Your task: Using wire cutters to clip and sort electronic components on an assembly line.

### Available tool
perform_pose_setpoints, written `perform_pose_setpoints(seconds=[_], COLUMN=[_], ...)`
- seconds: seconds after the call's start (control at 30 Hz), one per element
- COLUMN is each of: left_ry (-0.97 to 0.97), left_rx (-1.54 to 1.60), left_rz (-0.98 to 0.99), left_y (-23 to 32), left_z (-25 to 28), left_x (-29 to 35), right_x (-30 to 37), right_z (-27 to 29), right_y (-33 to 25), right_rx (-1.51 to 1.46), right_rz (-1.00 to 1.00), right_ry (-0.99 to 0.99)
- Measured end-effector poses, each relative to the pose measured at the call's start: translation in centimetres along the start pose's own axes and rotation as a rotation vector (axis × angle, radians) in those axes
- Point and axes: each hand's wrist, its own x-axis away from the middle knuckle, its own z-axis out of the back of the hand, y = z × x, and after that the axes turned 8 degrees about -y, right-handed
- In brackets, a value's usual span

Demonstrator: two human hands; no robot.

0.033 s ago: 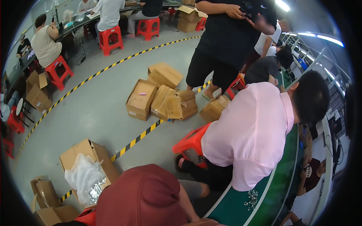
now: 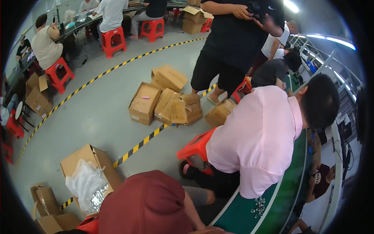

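Neither of my hands can be made out. A maroon-clothed shoulder (image 2: 142, 202) fills the bottom of the view, with a bare forearm (image 2: 193, 212) running down to the lower edge; I cannot tell whether they are mine. Beyond the forearm, a green conveyor belt (image 2: 239, 212) curves away to the right. Several small, shiny, clear pieces (image 2: 258, 207) lie on it in a loose heap. A person in a pink shirt (image 2: 253, 136) sits beside the belt on a red stool (image 2: 194, 147), their hands hidden.
An open carton (image 2: 74, 158) with a white plastic bag (image 2: 83, 181) of shiny pieces stands at lower left. Several brown boxes (image 2: 146, 103) sit mid-floor by yellow-black tape (image 2: 142, 145). A standing person in black (image 2: 237, 43) holds a camera (image 2: 253, 8). Others sit at a far bench.
The whole scene has shifted very slightly to the left in the view. Otherwise, people and boxes keep their places.
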Motion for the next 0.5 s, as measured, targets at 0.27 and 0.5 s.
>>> perform_pose_setpoints(seconds=[0.27, 0.5], left_ry=[-0.154, -0.197], left_rx=[1.105, 0.246], left_rz=[0.406, 0.231], left_y=[-6.8, -1.4], left_z=[-10.7, -2.6], left_x=[5.4, 0.8], right_x=[5.9, 7.9], right_z=[3.9, 8.8], right_y=[-10.6, -11.8], right_rx=[-0.04, 0.079], right_rz=[-0.097, -0.133], right_ry=[0.016, -0.205])
